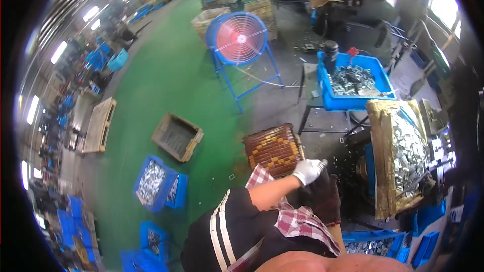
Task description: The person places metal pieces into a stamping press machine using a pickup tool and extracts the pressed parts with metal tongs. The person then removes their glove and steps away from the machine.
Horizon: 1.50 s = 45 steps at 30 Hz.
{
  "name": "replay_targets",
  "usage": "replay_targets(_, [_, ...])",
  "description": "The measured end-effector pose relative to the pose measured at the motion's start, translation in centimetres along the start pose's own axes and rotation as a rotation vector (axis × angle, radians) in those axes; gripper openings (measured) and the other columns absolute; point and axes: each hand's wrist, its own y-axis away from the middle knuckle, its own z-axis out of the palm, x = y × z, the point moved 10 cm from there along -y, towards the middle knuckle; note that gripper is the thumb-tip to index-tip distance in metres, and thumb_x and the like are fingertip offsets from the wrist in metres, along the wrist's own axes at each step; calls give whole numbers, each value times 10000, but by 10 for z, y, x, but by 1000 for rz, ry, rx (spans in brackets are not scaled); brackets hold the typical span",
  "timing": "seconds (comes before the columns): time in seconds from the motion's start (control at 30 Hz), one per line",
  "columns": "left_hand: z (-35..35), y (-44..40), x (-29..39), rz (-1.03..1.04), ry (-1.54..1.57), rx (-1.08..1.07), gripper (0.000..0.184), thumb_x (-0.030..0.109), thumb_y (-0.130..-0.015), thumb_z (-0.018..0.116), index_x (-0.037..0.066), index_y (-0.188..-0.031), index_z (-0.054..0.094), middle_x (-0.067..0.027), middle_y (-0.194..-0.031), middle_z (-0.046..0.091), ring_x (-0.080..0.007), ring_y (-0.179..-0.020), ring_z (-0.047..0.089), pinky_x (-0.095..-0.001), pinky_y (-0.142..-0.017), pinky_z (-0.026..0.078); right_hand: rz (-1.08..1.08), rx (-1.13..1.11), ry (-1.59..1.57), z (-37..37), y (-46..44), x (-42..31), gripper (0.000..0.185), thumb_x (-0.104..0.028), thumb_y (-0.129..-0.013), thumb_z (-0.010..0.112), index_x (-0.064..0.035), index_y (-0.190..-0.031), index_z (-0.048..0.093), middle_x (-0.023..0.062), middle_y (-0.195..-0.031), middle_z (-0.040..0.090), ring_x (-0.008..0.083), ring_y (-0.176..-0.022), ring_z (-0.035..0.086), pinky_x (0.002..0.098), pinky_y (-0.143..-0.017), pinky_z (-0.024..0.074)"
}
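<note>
My left hand [308, 171], in a white glove with greyish fingertips, reaches across in front of me. Its fingers are closed at the upper end of the dark covering on my right hand; what they grip, if anything, I cannot make out. A dark brown glove or sleeve [325, 199] covers my right hand, hiding its fingers. Just beyond my hands lies a seat-like mat of brown and yellow tiles [275, 151]. To the right, a worn tray with a cardboard-like edge [381, 161] holds many small metal pieces [407, 153].
A blue bin [353, 102] of metal parts stands on a metal table [308, 83] ahead right. A blue-framed fan [238, 39] stands ahead. On the green floor at left are an empty-looking crate [177, 137] and blue bins [174, 191] with metal parts. Another blue bin [398, 244] sits low right.
</note>
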Motion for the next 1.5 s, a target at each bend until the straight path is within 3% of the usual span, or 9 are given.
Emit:
replay_targets(0.23, [-166,38,-149,-78,-520,592,421,388,-1038,388,110,-985,700,-133,-817,718,-341,-742,715,-489,-705,560,748,-598,-3447,9,48,-128,537,-191,-1033,549,-46,-1521,381,164,-1383,594,253,-1229,602,371,-945,523])
replay_targets(0.4, [-166,99,-58,255,-566,25,355,290,-1047,439,106,-1287,625,-169,-1159,678,-324,-930,695,-407,-749,564,993,-207,-3082,2,-28,-59,653,-283,-1018,577,-48,-1565,308,176,-1513,462,283,-1418,416,409,-1129,352])
replay_targets(0.67, [-156,157,-111,-23,2319,-171,369,398,-1058,456,115,-1262,577,-37,-1151,632,-212,-1063,589,-359,-959,480,651,350,-2628,-117,-190,5,329,-270,-1017,601,49,-998,676,38,-819,647,114,-763,530,278,-711,457])
replay_targets(1.0, [-219,259,-205,252,1339,630,365,254,-1037,353,121,-1338,513,-80,-1252,590,-203,-1223,531,-339,-1067,402,11,363,-2591,-262,-256,-24,438,-334,-985,636,80,-841,645,179,-630,562,197,-583,450,395,-570,408])
replay_targets(1.13, [-234,300,-185,806,1879,482,374,245,-1056,347,105,-1371,492,-51,-1258,589,-189,-1196,559,-338,-1028,459,-154,406,-2606,-295,-259,-17,474,-371,-989,622,91,-890,665,251,-722,638,278,-626,585,432,-646,472])
replay_targets(1.23, [-209,315,-225,-91,1020,881,410,244,-1074,353,96,-1439,467,-86,-1408,531,-205,-1292,522,-337,-1087,437,-68,301,-2490,-271,-276,-32,484,-390,-976,632,86,-913,689,254,-768,671,325,-656,603,443,-683,491])
replay_targets(1.3, [-176,334,-204,-396,1592,826,450,258,-1093,357,90,-1506,422,-134,-1550,429,-237,-1376,468,-358,-1154,389,115,296,-2412,-206,-313,-60,476,-395,-958,650,76,-915,709,251,-788,694,347,-639,606,463,-672,502])
replay_targets(1.37, [-145,341,-185,-66,1875,432,460,277,-1065,485,47,-1463,474,-130,-1401,586,-242,-1286,558,-375,-1093,439,406,311,-2312,-111,-336,-76,452,-390,-921,699,61,-899,722,245,-794,707,353,-605,636,463,-623,511])
replay_targets(1.5, [-194,452,-179,-676,1444,753,341,196,-1023,534,2,-1287,627,-150,-1221,672,-196,-1077,651,-332,-893,545,431,192,-1988,36,-305,-63,303,-291,-809,738,7,-853,708,193,-821,685,388,-775,675,479,-715,525])
